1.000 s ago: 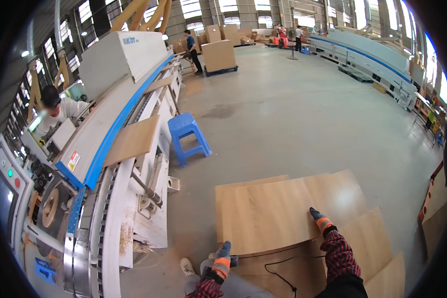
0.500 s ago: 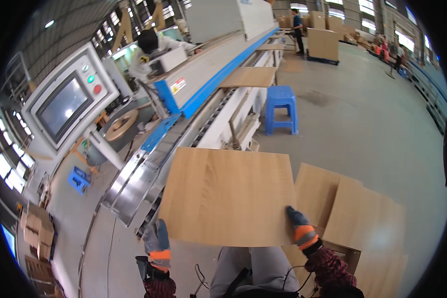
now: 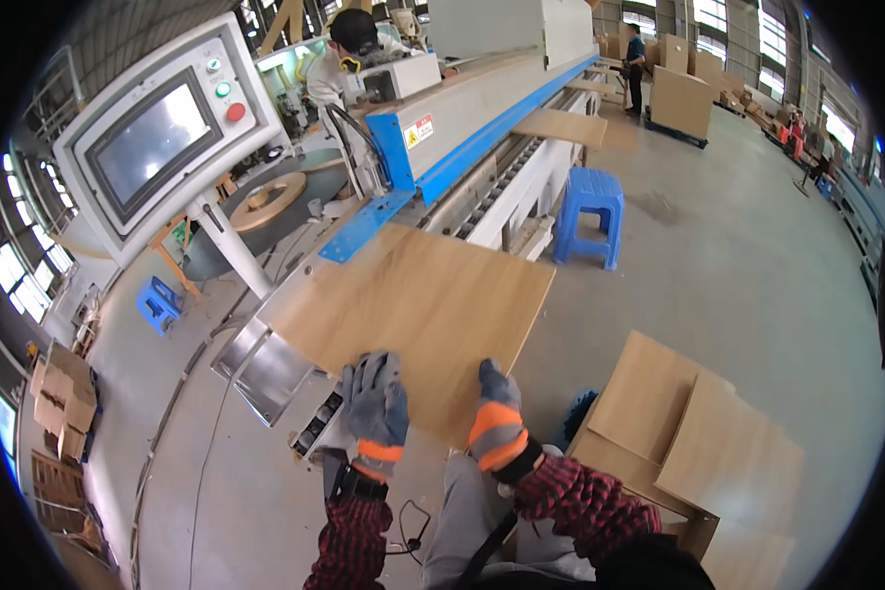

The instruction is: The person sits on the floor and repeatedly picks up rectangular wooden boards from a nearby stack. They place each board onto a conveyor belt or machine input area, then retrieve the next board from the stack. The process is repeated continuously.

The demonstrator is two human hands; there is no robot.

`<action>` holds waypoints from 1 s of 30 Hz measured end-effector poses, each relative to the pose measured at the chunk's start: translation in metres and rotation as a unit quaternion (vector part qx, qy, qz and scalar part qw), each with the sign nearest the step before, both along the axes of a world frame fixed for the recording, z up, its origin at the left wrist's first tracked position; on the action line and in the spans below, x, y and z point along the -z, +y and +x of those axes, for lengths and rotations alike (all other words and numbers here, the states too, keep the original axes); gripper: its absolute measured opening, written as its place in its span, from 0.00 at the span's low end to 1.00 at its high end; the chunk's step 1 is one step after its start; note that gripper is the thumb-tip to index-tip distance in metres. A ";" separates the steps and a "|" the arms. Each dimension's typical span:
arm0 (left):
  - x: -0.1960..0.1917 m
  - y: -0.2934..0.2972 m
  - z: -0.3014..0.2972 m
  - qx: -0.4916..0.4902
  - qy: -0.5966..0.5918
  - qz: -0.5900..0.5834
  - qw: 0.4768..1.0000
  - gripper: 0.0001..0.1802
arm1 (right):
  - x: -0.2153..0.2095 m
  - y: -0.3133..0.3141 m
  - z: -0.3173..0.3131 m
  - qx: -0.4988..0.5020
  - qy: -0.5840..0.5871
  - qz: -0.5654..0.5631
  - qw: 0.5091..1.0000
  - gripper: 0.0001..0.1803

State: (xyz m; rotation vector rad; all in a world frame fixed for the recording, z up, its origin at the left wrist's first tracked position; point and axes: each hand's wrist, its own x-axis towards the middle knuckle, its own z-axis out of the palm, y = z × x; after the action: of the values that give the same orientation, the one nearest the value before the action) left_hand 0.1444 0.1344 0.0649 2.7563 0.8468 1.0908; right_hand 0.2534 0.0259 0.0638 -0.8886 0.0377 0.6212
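Wood panel (image 3: pixel 433 305) | left hand (image 3: pixel 376 401): spread palm-down at near edge | right hand (image 3: pixel 499 418): pinching right edge

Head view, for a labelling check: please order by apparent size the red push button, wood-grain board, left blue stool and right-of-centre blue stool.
Largest to smallest:
1. Wood-grain board
2. Right-of-centre blue stool
3. Left blue stool
4. Red push button

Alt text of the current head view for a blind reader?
A wood-grain panel is over the near end of a long machine, a person's gloved left hand at its near edge, right hand at its right. A control screen stands left; more panels lie lower right.
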 end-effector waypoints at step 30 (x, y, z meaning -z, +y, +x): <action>0.351 -0.330 0.241 0.396 0.089 -0.652 0.641 0.15 | 0.311 -0.712 0.229 0.197 0.166 -0.886 0.386 0.19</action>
State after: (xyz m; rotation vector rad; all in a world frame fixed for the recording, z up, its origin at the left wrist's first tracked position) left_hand 0.3858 -0.1958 -0.2857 1.5343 0.1231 -0.0957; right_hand 0.4821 -0.6861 -0.2475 -2.7116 1.5401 -0.0003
